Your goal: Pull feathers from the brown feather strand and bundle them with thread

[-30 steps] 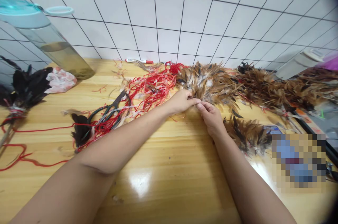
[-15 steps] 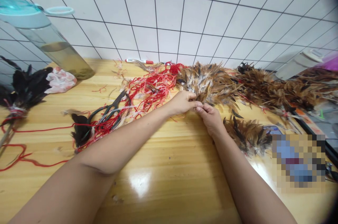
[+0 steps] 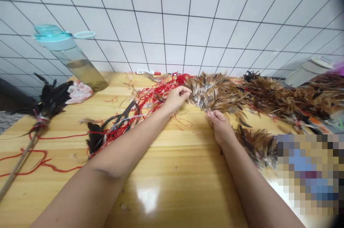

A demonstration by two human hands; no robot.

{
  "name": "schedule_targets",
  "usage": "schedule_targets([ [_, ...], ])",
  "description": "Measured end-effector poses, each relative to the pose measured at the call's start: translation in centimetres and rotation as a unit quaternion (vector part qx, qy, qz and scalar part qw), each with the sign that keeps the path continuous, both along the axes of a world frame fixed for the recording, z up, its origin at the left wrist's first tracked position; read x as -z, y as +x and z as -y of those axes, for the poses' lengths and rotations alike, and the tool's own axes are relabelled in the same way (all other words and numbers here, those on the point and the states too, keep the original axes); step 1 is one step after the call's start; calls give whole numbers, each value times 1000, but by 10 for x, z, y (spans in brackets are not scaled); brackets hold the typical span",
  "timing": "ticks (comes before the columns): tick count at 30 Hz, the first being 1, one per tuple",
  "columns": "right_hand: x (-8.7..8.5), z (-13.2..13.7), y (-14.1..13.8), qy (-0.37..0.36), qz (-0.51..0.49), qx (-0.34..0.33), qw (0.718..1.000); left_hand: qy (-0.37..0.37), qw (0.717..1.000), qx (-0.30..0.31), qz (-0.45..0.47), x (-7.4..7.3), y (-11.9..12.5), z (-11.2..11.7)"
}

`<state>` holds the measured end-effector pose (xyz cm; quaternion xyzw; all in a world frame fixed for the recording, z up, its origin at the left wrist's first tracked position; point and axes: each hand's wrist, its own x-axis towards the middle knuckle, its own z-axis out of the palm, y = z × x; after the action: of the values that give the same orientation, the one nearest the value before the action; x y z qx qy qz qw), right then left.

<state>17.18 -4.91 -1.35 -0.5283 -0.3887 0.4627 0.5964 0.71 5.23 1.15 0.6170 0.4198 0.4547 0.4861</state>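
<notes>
A fluffy strip of brown feathers (image 3: 220, 90) with pale quills lies in front of me near the wall. At its left end, my left hand (image 3: 177, 99) is closed in a pinch; what is between the fingertips is too small to make out. My right hand (image 3: 220, 124) pinches at the strip's near edge, thumb against forefinger, its contents also unclear. The two hands are apart. Tangled red string (image 3: 157, 90) lies behind and left of my left hand. Dark-handled scissors (image 3: 122, 115) rest among more string beside my left forearm.
On the left stand a bottle (image 3: 83, 66) with a blue lid, a crumpled tissue (image 3: 79, 92) and a black feather duster (image 3: 52, 100) on a stick. A red-and-white marker (image 3: 147, 72) lies by the wall. More brown feathers (image 3: 290, 99) lie at the right, near a pale container (image 3: 309, 70).
My hands have parted: the left moved left and away from the right, which is still pinched near the strip's front edge. The view has tilted up and shifted left.
</notes>
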Motion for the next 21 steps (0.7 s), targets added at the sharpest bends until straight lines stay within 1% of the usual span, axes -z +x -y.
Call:
schedule_targets([
  [3,1,-2,-1,-5,-11,13,1000,9,999,-16,-33,7,-1,-11],
  [5,2,-3,-2,-3,-11,21,1000,15,996,-27,-81,9,4,-18],
  [7,3,-4,-3,-1,-23,30,999,36,986,-47,-156,8,11,-26],
  [9,3,-5,-2,2,-49,40,998,52,970,-59,-232,5,19,-33],
  [11,4,-6,-1,8,-75,46,996,43,956,-68,-282,2,27,-39],
  [13,4,-7,0,11,-91,50,995,16,955,-85,-285,-1,34,-42],
  [16,6,-8,1,8,-96,57,994,-18,964,-104,-243,-1,39,-42],
  [19,8,-9,1,5,-92,55,994,-36,973,-93,-208,-2,36,-36],
  [21,10,-10,1,1,-74,57,996,-47,979,-76,-182,-6,28,-28],
])
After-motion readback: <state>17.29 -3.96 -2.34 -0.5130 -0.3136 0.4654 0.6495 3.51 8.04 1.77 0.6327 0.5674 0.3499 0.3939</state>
